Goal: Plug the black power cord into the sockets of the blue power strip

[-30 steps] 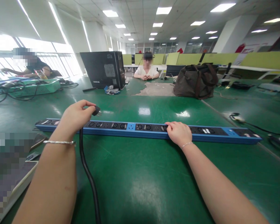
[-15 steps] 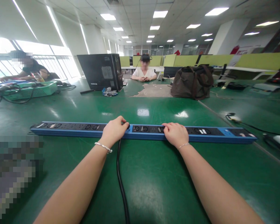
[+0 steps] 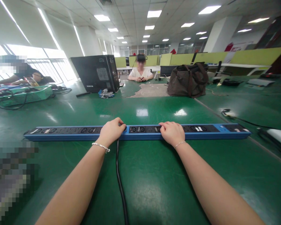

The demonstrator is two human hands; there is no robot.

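A long blue power strip [image 3: 140, 136] with black sockets lies across the green table [image 3: 145, 175]. Left of its middle, my left hand [image 3: 112, 131] is closed on a black plug [image 3: 125, 127] at the strip's top face; most of the plug is hidden by the fingers. From under that hand a black cable [image 3: 119, 175] runs down toward the bottom edge of the view. My right hand [image 3: 172, 133] grips the strip right of the middle, its fingers bent over the far edge.
A black computer case [image 3: 96, 73], gloves [image 3: 105, 93] and a brown bag [image 3: 187, 79] stand farther back. A green basket [image 3: 35, 95] with cables is at left. Two people sit beyond. A cable and a white-and-black device [image 3: 279, 139] lie at right.
The view has shifted slightly, so the strip and both hands appear a little farther left. Both hands keep their hold at the same places on the strip.
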